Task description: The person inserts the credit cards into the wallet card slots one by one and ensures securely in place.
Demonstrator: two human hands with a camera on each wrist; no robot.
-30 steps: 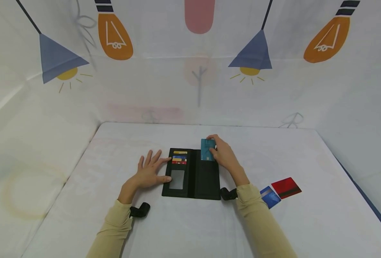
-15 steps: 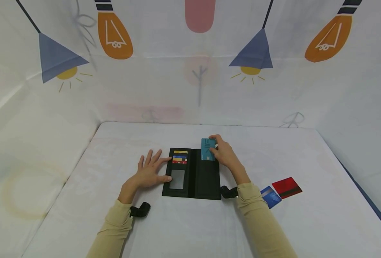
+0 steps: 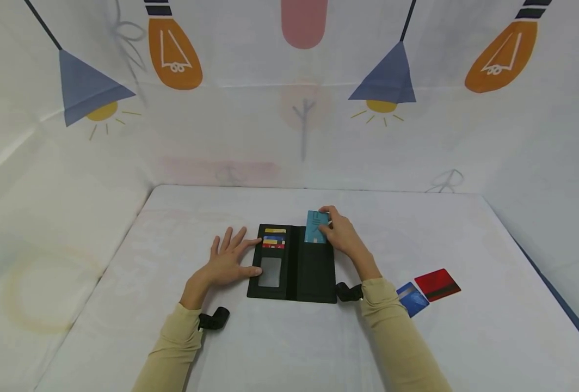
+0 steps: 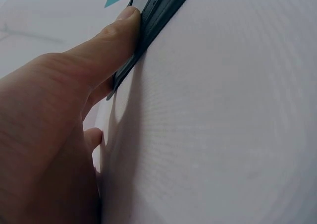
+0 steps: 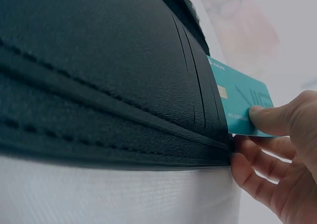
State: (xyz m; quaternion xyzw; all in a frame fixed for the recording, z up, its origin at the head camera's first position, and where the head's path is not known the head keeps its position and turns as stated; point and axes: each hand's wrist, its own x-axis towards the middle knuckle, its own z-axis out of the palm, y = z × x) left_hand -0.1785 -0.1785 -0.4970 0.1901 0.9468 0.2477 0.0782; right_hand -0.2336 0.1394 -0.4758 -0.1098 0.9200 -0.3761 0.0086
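A black wallet (image 3: 316, 275) lies unfolded on the white table. My right hand (image 3: 342, 235) pinches a teal bank card (image 5: 242, 97) between thumb and fingers at the top of the wallet's right half. In the right wrist view the card's lower edge meets the top card slot; how deep it sits I cannot tell. My left hand (image 3: 225, 265) is spread flat at the wallet's left edge, its thumb (image 4: 116, 40) resting on the border. Several cards (image 3: 273, 240) show in the left half's slots, above a clear window (image 3: 270, 272).
A red card (image 3: 437, 285) and a blue card (image 3: 413, 299) lie on the table to the right, the blue one partly behind the right sleeve (image 3: 399, 332). White cloth walls with printed lamps and bulbs (image 3: 175, 54) surround the table.
The teal card has tilted slightly, its top leaning a little to the right with my right hand. The left hand and the wallet stay nearly the same.
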